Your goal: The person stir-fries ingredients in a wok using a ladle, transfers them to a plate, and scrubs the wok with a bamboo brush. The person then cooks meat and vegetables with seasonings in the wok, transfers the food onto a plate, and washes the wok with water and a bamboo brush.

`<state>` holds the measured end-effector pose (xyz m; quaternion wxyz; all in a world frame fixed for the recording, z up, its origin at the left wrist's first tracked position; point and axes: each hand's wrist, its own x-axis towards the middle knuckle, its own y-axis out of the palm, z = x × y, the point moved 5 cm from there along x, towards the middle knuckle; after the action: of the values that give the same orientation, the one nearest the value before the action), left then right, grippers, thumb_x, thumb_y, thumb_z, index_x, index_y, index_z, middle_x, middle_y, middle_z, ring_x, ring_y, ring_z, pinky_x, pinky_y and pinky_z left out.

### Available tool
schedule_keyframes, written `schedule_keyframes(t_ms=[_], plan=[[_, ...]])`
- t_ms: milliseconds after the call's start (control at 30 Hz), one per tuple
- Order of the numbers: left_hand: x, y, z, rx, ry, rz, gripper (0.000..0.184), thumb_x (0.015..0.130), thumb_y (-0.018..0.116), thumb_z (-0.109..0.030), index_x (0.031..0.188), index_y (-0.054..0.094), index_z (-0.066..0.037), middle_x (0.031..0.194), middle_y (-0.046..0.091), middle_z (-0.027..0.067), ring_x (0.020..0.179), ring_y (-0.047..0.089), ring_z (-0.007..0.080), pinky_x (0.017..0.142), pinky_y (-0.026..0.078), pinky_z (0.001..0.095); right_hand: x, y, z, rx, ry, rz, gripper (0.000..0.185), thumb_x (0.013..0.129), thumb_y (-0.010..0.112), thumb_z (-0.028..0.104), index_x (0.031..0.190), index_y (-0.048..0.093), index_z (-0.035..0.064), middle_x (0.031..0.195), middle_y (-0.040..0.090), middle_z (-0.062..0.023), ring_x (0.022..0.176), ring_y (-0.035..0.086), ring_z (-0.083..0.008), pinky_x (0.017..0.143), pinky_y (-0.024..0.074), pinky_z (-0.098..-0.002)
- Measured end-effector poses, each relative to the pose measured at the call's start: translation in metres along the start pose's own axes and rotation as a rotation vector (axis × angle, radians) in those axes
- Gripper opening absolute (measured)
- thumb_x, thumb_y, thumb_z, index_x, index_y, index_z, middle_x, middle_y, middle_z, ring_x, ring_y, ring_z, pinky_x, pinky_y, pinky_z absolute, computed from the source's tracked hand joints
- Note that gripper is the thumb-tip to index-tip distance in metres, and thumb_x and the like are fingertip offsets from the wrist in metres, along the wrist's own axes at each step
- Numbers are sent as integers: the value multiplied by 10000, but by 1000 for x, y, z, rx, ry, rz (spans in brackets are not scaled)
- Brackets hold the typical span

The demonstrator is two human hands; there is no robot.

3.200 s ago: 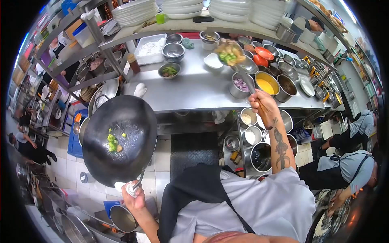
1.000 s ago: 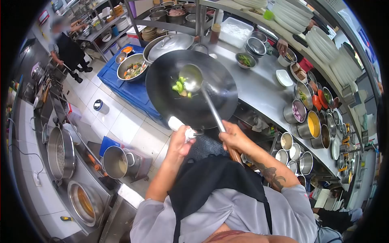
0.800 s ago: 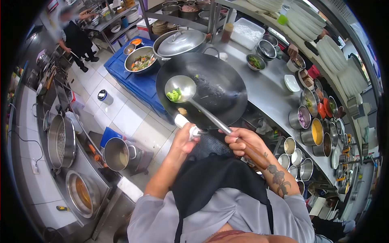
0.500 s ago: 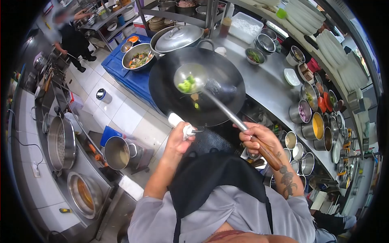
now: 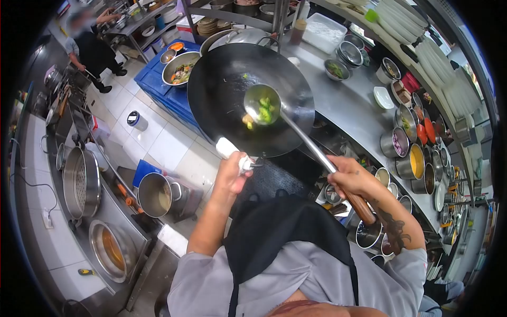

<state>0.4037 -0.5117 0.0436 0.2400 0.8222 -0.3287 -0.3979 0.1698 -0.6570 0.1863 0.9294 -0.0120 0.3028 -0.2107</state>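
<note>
Cramped pro kitchen, pale tiled floor (image 5: 179, 142), steel everywhere. Clock is around the wok, 12 at the top of the view. Closest in, about 6 o'clock, the left hand (image 5: 232, 171) has its grip curled tight on a bunched white cloth (image 5: 226, 148), which seems wrapped over the handle of a big round black metal wok (image 5: 224, 100). Near 4, the right hand (image 5: 346, 177) is also closed, fingers wrapped around a long steel ladle (image 5: 308, 141) with a brown wooden end. Its bowl sits over the wok, just below centre. Progress-wise, I'd call it mostly gathered: most of the chopped bright green vegetable pieces (image 5: 265, 112) are in the ladle. What's left is a few pale and green scraps (image 5: 247, 121) loose at about 6. Further off, a round steel bowl of mixed veg (image 5: 165, 75) sits at 10, and the shiny grey steel worktop (image 5: 350, 107) stretches past 3.
</note>
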Motion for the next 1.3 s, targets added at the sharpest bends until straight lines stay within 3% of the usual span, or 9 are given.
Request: schedule_keyframes(t_ms=[200,300,567,833,967,1000,1133,1233,1300], plan=[[-3,-21,6,15,-15,-35,92,857,537,-90,944,516,-69,759,598,87,673,605,191,457,381,287,-19,12,5,581,326,195,425,860,494,6,1284,455,16,698,495,-47,400,478,-88,340,387,-225],[-6,-31,5,-3,-42,-49,89,864,537,-101,944,521,-66,760,600,91,672,605,188,461,384,289,-13,30,-8,666,321,259,402,868,490,21,1269,466,16,692,491,-41,403,471,-84,339,387,-229],[-11,-59,6,-198,-201,-53,92,872,561,-126,933,521,-69,763,620,110,651,600,199,456,396,292,-1,31,-32,549,334,307,473,879,504,-10,1346,434,21,718,504,-49,427,494,-91,374,386,-212],[-11,-76,18,-227,-241,-12,60,882,550,-120,895,532,-64,765,620,113,650,603,207,458,405,281,3,32,-33,341,333,235,372,868,487,-1,1239,492,33,699,506,-37,431,515,-87,369,417,-225],[-16,-83,25,-177,-235,-102,71,884,552,-128,889,531,-61,759,614,124,644,602,214,454,408,286,39,49,-39,419,366,178,300,853,492,-6,1149,520,35,687,523,-26,432,517,-80,369,411,-216],[-18,-83,25,-183,-244,-106,76,885,552,-133,885,531,-60,756,613,127,640,599,216,453,408,287,50,53,-45,267,275,219,305,854,492,-4,1156,517,36,689,533,-19,431,515,-76,373,416,-212],[-20,-87,30,-211,-269,-111,95,889,551,-148,877,531,-56,749,608,141,622,584,220,449,406,290,61,52,-48,221,191,360,330,883,479,19,1211,493,42,681,519,-14,422,488,-62,374,415,-210],[-17,-89,34,-225,-272,-91,71,896,527,-127,889,531,-56,755,610,124,659,605,215,432,400,283,60,60,-47,749,445,392,356,903,459,36,1259,468,30,680,483,-15,407,442,-55,365,407,-213],[-18,-89,33,-229,-269,-92,61,898,516,-116,893,530,-57,751,608,114,677,618,212,426,399,280,62,61,-54,852,388,443,389,914,445,64,1297,436,-2,688,453,-18,411,413,-46,357,397,-209]])
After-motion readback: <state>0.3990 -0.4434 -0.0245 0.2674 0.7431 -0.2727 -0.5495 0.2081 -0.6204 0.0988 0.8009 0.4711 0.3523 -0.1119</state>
